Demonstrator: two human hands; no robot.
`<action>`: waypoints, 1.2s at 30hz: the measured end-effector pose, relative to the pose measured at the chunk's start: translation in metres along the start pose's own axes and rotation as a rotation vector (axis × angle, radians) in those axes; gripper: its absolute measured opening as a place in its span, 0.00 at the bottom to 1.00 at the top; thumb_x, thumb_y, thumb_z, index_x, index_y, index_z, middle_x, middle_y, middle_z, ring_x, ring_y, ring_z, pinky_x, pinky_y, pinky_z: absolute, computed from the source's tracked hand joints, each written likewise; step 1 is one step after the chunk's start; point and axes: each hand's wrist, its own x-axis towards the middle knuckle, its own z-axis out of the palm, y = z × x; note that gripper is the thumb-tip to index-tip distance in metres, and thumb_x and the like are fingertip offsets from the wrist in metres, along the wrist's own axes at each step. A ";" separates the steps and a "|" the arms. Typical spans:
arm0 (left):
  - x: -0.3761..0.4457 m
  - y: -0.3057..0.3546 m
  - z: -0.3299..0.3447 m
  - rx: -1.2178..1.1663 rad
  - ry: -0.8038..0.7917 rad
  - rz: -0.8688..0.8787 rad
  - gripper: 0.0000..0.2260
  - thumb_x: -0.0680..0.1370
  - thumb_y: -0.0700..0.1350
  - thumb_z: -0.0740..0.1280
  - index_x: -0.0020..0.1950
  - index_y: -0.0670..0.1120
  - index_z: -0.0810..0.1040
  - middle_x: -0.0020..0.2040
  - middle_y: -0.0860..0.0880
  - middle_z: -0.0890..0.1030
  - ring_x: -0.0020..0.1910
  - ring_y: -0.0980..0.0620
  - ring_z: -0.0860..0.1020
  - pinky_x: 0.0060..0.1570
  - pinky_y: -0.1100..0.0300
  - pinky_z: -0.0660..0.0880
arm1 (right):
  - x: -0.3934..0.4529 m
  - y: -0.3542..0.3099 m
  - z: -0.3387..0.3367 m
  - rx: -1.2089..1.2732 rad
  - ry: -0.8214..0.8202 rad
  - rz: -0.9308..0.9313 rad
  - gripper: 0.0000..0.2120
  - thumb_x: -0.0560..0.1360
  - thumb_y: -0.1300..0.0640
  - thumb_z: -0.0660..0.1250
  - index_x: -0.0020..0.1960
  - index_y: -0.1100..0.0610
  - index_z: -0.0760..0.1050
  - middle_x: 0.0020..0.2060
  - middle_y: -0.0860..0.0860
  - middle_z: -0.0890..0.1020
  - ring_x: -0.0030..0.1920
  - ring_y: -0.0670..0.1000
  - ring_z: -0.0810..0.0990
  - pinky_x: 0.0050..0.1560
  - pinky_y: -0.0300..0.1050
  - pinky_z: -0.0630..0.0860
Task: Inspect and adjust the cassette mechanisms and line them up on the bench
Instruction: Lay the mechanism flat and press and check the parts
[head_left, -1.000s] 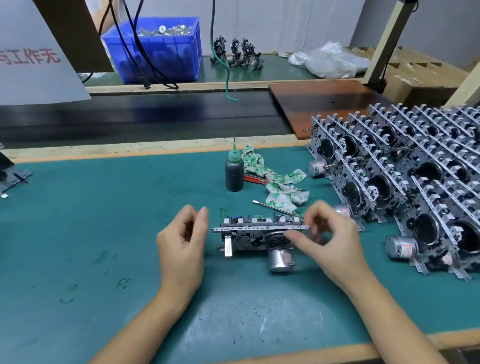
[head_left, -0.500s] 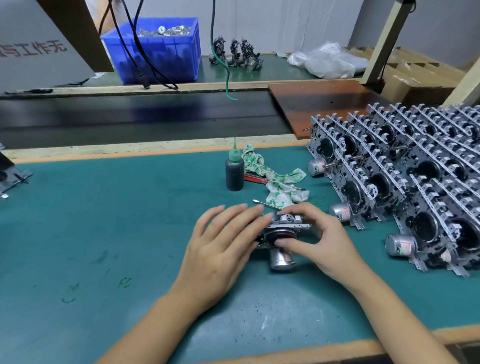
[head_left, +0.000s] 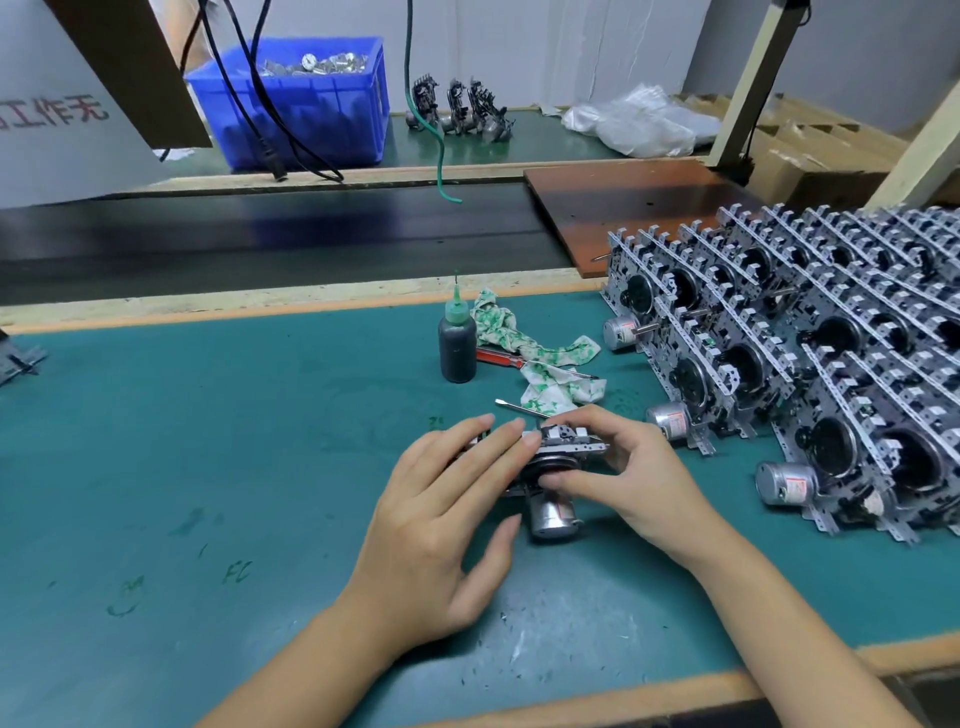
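Dozens of cassette mechanisms (head_left: 810, 364) already lined up right of the oil bottle (head_left: 457, 343), one more mechanism (head_left: 558, 467) on the green mat (head_left: 208, 441) just in front of it, pinched by right hand (head_left: 631, 475), steadied under straight-fingered left hand (head_left: 441, 525), adjustment apparently unfinished, placement pending.

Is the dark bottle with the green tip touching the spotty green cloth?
Cannot tell. In the head view the bottle stands upright right beside the cloth, and their edges meet in the picture, but the cloth may simply lie behind it.
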 end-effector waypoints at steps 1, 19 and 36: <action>0.000 0.000 0.000 -0.002 -0.004 0.000 0.19 0.76 0.44 0.61 0.66 0.42 0.73 0.66 0.48 0.75 0.66 0.48 0.72 0.66 0.53 0.66 | 0.000 0.000 0.000 0.007 -0.001 0.005 0.17 0.63 0.68 0.76 0.47 0.53 0.79 0.41 0.49 0.83 0.43 0.46 0.81 0.50 0.40 0.77; 0.002 -0.001 0.009 0.030 0.090 0.007 0.18 0.75 0.37 0.60 0.64 0.42 0.75 0.64 0.49 0.76 0.63 0.47 0.73 0.66 0.56 0.67 | -0.008 0.003 -0.002 -0.239 0.063 -0.115 0.18 0.62 0.50 0.78 0.51 0.44 0.78 0.48 0.43 0.79 0.51 0.42 0.78 0.55 0.33 0.71; 0.002 -0.001 0.010 -0.016 0.115 -0.005 0.16 0.78 0.43 0.60 0.64 0.43 0.76 0.64 0.49 0.76 0.64 0.48 0.73 0.65 0.54 0.67 | -0.012 0.007 -0.007 -0.822 0.164 -0.316 0.21 0.66 0.36 0.64 0.41 0.53 0.83 0.33 0.43 0.79 0.38 0.49 0.77 0.39 0.46 0.75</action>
